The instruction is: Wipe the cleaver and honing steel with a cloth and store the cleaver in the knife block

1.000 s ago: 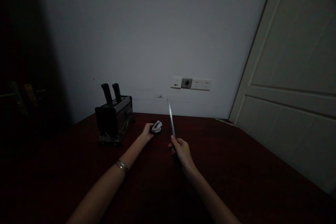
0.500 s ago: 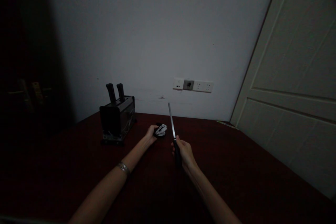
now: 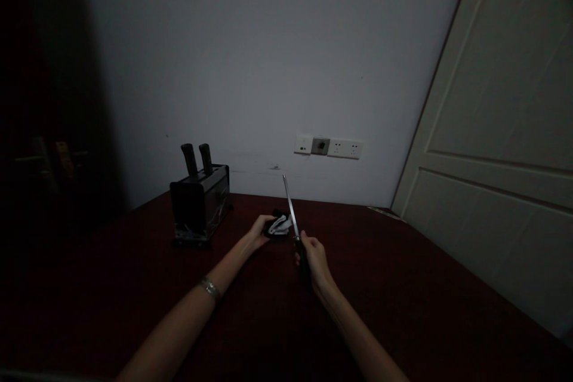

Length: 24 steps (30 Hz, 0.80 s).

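My right hand [image 3: 314,258] is closed round the black handle of a honing steel [image 3: 290,206], whose thin metal rod points up and away, leaning slightly left. To its left, my left hand [image 3: 259,231] grips a folded black-and-white cloth [image 3: 280,225]. The cloth's right edge lies beside the lower rod; whether it touches the metal, I cannot tell. Some fingers of my left hand are hidden behind the cloth. A metal bracelet [image 3: 210,287] circles my left wrist.
A knife block [image 3: 188,209] with two black-handled knives [image 3: 206,158] stands at the left on the dark red table [image 3: 380,274]. Behind are a pale wall and a row of sockets [image 3: 344,148]. A white panelled door [image 3: 496,203] borders the right side.
My left hand has turned and the cloth has shifted right, nearer the rod. The honing steel's tip has tilted a little to the left.
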Tool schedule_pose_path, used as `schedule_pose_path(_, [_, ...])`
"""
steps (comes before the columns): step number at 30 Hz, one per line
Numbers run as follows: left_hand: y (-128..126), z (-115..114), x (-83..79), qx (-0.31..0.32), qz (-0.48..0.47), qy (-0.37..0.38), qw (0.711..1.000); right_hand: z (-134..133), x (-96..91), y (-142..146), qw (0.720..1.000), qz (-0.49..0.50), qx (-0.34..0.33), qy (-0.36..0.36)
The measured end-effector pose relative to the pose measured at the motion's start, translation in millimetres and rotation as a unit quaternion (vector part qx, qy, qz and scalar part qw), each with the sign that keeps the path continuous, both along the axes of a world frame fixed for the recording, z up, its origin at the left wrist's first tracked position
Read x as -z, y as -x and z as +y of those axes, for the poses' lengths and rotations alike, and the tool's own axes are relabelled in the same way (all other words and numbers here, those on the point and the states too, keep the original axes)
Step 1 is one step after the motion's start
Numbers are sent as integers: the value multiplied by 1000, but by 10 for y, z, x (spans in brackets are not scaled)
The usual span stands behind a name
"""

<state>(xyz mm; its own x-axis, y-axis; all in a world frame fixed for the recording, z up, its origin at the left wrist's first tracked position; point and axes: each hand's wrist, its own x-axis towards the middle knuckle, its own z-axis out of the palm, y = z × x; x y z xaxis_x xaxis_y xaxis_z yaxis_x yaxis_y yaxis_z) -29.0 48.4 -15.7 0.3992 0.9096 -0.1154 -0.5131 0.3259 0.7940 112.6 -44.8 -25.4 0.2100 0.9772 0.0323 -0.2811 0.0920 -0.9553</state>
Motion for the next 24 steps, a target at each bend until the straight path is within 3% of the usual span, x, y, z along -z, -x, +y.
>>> schedule_pose_path(6, [-26, -128, -63, 74, 19, -76, 994, 59, 54, -23, 1000, 13, 27, -7])
schedule_pose_path(11, [-198, -221, 1, 117, 38, -119, 985, 99, 75, -21, 999, 22, 46, -12])
schedule_pose_path(17, [-345, -221, 84, 80, 50, -148, 985, 84, 109, 17, 999, 29, 29, 7])
schedule_pose_path(24, [-502, -293, 19, -24, 93, -160, 982, 62, 72, 23, 998, 7, -53, 34])
